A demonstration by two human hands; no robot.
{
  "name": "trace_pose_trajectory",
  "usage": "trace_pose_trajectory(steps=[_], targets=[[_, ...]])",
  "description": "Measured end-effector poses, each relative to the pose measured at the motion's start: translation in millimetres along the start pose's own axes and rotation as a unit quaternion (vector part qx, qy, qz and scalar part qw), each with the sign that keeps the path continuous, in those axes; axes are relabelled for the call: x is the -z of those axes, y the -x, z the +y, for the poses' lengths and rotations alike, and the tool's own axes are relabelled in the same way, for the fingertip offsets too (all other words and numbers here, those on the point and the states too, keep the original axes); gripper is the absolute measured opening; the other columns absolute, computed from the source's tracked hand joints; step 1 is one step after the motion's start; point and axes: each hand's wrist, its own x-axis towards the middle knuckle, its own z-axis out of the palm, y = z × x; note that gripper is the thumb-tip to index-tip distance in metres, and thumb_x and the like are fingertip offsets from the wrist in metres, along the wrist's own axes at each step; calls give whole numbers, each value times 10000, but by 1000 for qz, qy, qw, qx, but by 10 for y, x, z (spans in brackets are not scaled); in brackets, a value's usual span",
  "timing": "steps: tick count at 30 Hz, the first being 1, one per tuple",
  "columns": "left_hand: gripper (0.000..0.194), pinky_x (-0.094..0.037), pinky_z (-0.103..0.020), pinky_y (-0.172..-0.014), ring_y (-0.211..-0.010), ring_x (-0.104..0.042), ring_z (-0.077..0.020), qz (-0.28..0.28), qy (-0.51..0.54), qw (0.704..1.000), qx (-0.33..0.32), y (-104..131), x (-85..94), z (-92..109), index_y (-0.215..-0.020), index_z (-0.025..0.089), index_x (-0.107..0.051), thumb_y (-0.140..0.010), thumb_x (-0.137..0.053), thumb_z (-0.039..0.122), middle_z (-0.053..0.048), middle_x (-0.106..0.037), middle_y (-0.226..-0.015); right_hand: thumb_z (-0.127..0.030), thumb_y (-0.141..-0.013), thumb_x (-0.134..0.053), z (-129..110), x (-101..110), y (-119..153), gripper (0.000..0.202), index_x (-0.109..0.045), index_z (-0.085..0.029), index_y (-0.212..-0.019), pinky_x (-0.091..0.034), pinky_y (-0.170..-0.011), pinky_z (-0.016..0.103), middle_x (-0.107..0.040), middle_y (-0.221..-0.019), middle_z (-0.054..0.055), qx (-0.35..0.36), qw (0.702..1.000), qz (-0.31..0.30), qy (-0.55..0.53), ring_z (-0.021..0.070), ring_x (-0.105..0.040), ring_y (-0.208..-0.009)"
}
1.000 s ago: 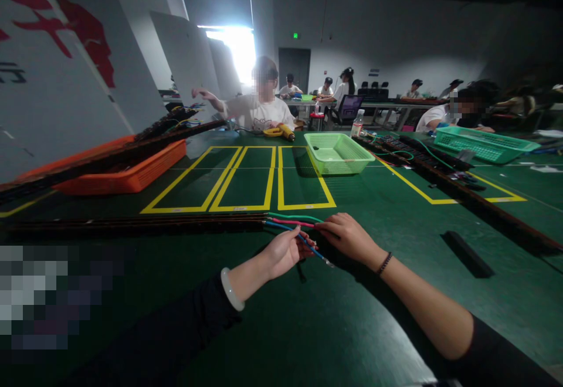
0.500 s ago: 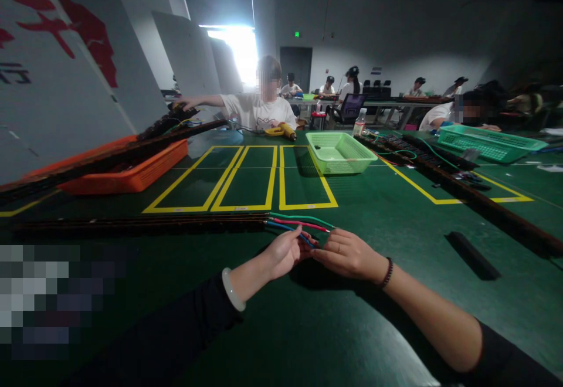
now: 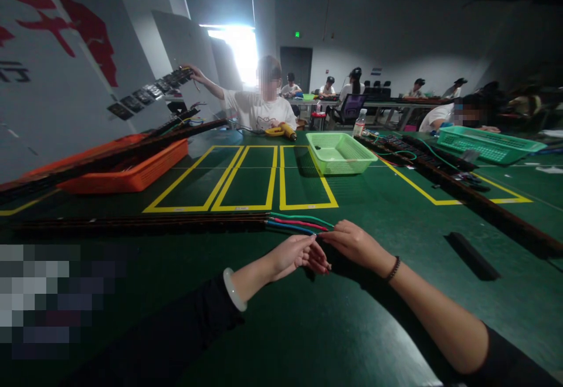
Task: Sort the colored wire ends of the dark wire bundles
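Note:
A long dark strip [image 3: 145, 223] lies across the green table, and green [image 3: 301, 218], red [image 3: 294, 222] and blue [image 3: 285, 226] wires come out of its right end. My left hand [image 3: 297, 257] has its thumb and a finger closed at the tip of the blue wire, its other fingers curled loosely. To the right, my right hand [image 3: 354, 241] pinches near the wire ends, by the red and blue tips. What exactly lies between its fingertips is too small to make out.
Beyond are yellow taped frames [image 3: 241, 207], a light green basket [image 3: 341, 167], an orange basket [image 3: 145, 176] and a teal basket [image 3: 490, 146]. Dark strips [image 3: 466, 193] and a short black piece [image 3: 472, 255] lie right. A person [image 3: 264, 108] sits opposite.
My left thumb has moved right along the blue wire to its tip. My right hand has shifted slightly right and up. The person opposite has lifted a dark panelled strip.

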Motion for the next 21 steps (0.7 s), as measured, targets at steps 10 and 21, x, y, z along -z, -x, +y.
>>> trace_pose_trajectory(steps=[10, 21], targets=[[385, -506, -366, -729, -698, -664, -225, -16, -22, 999, -19, 1, 11, -42, -778, 75, -607, -842, -493, 438, -150, -670, -744, -241, -925, -477, -6, 10, -65, 216, -663, -203, -1028, -419, -673, 252, -676, -778, 41, 2, 993, -117, 28, 135, -607, -703], [417, -501, -347, -720, -699, -663, -214, -19, -32, 999, -19, -1, 14, -61, -753, 90, -605, -808, -526, 495, -128, -676, -729, -358, -892, -516, -83, 382, -296, 259, -632, -209, -1068, -468, -724, 294, -666, -860, 49, -137, 989, 59, 10, 168, -609, -781]])
